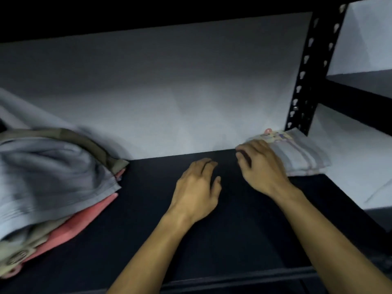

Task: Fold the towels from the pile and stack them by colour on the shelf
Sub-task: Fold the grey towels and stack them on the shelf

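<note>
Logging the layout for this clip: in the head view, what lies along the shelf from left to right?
Towel pile → left hand → right hand, resting on the folded towel → shelf post.

Single head-worn view, close, looking forward and down onto the dark shelf (148, 219), wall behind
</note>
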Motion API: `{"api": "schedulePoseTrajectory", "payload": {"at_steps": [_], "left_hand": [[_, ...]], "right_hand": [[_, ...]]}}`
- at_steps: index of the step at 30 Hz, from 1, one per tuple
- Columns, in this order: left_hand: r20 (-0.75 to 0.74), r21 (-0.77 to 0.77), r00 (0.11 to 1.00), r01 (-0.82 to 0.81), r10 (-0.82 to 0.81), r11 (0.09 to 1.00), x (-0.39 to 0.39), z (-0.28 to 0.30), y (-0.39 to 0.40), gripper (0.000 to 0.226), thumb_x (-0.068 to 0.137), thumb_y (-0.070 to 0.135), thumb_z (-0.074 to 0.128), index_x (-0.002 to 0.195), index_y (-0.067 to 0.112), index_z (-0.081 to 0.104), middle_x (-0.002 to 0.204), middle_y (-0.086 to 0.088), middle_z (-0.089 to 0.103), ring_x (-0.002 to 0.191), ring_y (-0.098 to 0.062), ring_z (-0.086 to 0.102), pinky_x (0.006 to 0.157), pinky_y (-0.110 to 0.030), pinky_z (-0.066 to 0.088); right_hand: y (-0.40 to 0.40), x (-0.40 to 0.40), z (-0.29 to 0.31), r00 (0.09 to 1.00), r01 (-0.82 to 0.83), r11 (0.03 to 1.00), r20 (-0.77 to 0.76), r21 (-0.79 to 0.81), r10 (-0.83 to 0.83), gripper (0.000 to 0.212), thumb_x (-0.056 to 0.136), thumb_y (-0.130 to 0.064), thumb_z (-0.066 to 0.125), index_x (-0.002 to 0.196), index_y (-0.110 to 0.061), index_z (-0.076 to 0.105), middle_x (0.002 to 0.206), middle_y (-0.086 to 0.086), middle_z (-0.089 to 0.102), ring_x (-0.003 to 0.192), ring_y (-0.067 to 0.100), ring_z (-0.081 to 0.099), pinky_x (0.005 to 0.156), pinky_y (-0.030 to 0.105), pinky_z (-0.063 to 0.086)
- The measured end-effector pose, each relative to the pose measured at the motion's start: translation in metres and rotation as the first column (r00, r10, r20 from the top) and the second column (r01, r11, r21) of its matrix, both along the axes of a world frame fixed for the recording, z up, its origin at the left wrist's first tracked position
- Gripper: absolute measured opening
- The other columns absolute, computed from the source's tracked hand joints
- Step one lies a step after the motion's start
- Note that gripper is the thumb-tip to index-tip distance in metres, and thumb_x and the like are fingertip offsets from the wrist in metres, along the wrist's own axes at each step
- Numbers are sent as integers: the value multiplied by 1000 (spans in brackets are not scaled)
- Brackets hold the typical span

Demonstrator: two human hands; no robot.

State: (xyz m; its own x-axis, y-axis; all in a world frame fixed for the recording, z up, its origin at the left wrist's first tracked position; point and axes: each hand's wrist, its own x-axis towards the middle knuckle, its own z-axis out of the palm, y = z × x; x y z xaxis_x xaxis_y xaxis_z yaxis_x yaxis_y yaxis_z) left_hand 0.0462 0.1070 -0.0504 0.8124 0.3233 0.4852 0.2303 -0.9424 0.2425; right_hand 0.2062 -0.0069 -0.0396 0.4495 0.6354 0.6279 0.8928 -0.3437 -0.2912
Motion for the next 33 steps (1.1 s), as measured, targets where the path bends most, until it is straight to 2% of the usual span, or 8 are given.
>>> {"api": "schedulePoseTrajectory", "payload": {"at_steps": [7, 13, 16, 18, 20, 22, 27, 33], "left_hand": [[88, 265, 950, -312, 299, 913, -133, 44, 84, 29, 85, 22, 69, 111, 10, 66, 109, -6, 66, 97, -27, 61, 75, -36, 50], [-21, 489, 807, -506, 590, 710, -233, 85, 133, 35, 86, 31, 51, 104, 3, 64, 110, -20, 61, 103, -39, 53, 95, -53, 42], [-12, 452, 787, -546, 617, 705, -267, 92, 138, 43, 90, 39, 50, 111, 4, 62, 119, -16, 59, 111, -36, 51, 97, -52, 43], [25, 320, 806, -567, 592, 759, -284, 94, 141, 40, 96, 37, 46, 121, 8, 59, 126, -10, 58, 116, -31, 50, 93, -48, 47], [53, 202, 818, -570, 573, 796, -297, 92, 146, 32, 101, 26, 46, 127, 10, 56, 130, -6, 56, 119, -26, 46, 92, -44, 47], [54, 150, 831, -554, 553, 819, -308, 89, 149, 32, 101, 18, 44, 130, 10, 54, 133, -4, 55, 122, -22, 43, 98, -39, 43], [67, 39, 896, -443, 440, 896, -317, 86, 138, 42, 98, 43, 42, 131, 20, 53, 134, 7, 54, 126, -12, 44, 101, -29, 39], [21, 255, 900, -427, 436, 867, -305, 78, 129, 68, 82, 54, 64, 139, 21, 47, 141, 3, 51, 127, -15, 45, 103, -30, 36]], "right_hand": [[116, -113, 11, 911, -381, 917, -217, -114, 352, 27, 98, -33, 50, 121, -24, 62, 121, -11, 55, 112, 9, 51, 90, 33, 47], [197, -210, 36, 779, -580, 815, -305, -18, 548, 51, 91, -50, 57, 135, -25, 50, 133, -11, 47, 117, 11, 51, 94, 33, 47], [214, -248, 42, 581, -756, 645, -339, 112, 739, 81, 75, -54, 74, 145, -33, 37, 147, -15, 32, 136, 6, 32, 108, 28, 36], [219, -265, 38, 562, -806, 591, -269, 37, 782, 98, 69, -55, 78, 149, -44, 22, 155, -20, 11, 144, 7, 14, 109, 30, 30], [222, -274, 34, 628, -773, 633, -172, -29, 759, 90, 75, -48, 76, 149, -44, 25, 157, -17, 8, 143, 10, 17, 100, 31, 35], [226, -280, 33, 643, -755, 651, -106, 80, 759, 65, 81, -38, 73, 141, -33, 47, 148, -8, 33, 132, 11, 36, 93, 29, 43], [233, -277, 36, 529, -760, 560, -186, 330, 828, 38, 90, -18, 66, 127, -19, 63, 124, -5, 60, 110, 8, 58, 93, 24, 50], [231, -271, 47, 591, -700, 535, -36, 474, 806, 30, 88, -9, 67, 117, -9, 69, 107, 4, 62, 85, 11, 61, 74, 21, 53]]}}
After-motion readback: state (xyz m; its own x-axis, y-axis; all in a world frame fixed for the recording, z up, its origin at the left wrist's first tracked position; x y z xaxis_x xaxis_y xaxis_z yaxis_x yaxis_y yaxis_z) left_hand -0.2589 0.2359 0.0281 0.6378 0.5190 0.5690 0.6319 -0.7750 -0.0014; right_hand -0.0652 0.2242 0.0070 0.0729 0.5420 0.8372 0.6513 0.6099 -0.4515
